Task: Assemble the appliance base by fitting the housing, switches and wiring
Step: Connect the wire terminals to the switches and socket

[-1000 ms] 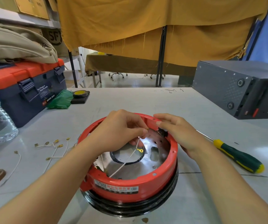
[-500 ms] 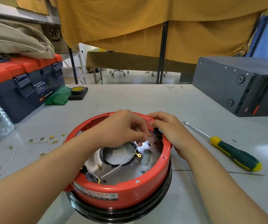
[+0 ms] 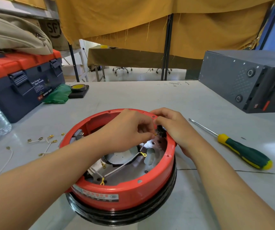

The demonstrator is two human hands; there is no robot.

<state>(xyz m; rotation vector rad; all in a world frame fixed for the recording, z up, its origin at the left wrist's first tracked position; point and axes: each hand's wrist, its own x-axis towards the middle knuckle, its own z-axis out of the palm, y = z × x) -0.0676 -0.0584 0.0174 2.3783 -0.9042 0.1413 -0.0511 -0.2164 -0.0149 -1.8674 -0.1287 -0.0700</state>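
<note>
The round red plastic housing sits on the grey table. Her left hand pinches a white wire's brass terminal at the small black switch, which her right hand steadies against the far wall. She'd best push the terminal straight on, bracing the switch from behind.

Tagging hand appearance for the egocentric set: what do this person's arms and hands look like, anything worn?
Both forearms come in bare from the bottom edge, with no sleeve in view. The left hand and the right hand wear no gloves, and no rings, watch or wristband show. Fingernails are short and unpainted where visible. No cables, tape or markings are on either arm.
</note>
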